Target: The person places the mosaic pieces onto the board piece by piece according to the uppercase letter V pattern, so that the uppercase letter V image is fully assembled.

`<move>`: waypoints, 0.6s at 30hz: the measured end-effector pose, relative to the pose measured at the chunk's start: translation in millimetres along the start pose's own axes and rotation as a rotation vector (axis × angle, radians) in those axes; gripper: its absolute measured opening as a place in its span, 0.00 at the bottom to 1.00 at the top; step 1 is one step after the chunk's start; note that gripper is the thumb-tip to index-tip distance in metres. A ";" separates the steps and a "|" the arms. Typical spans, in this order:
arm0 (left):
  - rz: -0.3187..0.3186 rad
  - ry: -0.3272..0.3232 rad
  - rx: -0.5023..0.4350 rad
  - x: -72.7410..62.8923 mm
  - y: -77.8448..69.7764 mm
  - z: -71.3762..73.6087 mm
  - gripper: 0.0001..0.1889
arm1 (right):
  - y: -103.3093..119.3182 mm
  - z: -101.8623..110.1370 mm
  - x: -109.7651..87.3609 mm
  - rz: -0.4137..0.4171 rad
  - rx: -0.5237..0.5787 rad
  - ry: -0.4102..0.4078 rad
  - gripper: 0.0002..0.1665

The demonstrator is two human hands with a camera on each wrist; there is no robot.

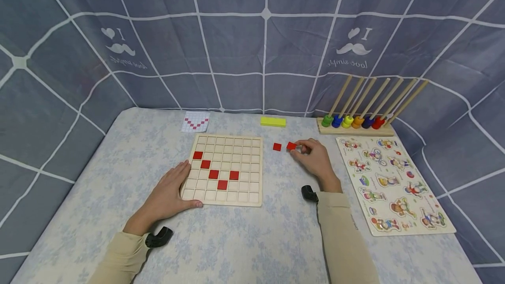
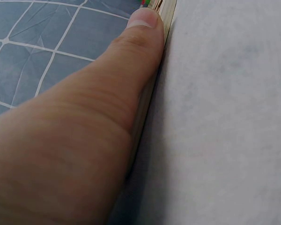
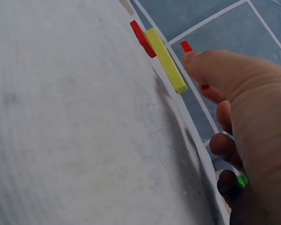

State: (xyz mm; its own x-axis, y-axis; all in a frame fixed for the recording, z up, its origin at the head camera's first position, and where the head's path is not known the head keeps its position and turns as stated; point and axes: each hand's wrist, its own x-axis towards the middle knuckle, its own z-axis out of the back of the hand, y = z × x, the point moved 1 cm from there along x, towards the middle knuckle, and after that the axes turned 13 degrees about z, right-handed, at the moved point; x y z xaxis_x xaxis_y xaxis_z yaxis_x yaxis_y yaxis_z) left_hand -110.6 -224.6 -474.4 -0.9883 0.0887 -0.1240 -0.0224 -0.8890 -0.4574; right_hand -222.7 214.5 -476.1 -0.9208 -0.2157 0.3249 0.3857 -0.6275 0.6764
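Note:
A wooden grid board (image 1: 240,196) lies on the table, with several red square tiles set in its cells, stepping down from the left side and rising by one at the right. My left hand (image 1: 167,194) rests at the board's lower left corner, fingers stretched along its left edge. In the left wrist view the thumb (image 2: 126,56) lies straight along the board's edge. Right of the board, my right hand (image 1: 317,161) pinches a red tile (image 1: 291,145) between thumb and fingers. Another red tile (image 1: 277,147) lies just left of it on the table.
Behind the board lie a small pattern card (image 1: 191,127) with a V of red squares and a yellow block (image 1: 273,122). At the back right stands a wooden peg rack (image 1: 355,130) with coloured beads. A picture puzzle board (image 1: 388,187) lies to the right.

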 end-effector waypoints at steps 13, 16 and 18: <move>0.001 -0.004 0.009 0.4 0.6 -0.6 0.66 | 14.5 -6.9 3.4 0.037 0.056 -0.010 0.15; -0.001 -0.005 0.007 0.1 0.5 -0.6 0.66 | 19.7 -8.5 4.0 0.057 0.071 -0.003 0.15; -0.002 -0.005 0.006 -0.2 0.6 -0.8 0.66 | 23.0 -10.0 4.3 0.068 0.077 0.005 0.15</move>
State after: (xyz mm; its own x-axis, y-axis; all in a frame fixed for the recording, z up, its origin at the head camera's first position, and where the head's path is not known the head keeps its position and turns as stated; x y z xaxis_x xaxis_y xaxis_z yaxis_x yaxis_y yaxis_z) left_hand -110.3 -224.8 -475.3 -0.9890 0.0880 -0.1191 -0.0248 -0.8913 -0.4527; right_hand -218.3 191.7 -465.8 -0.8924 -0.2597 0.3689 0.4507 -0.5520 0.7016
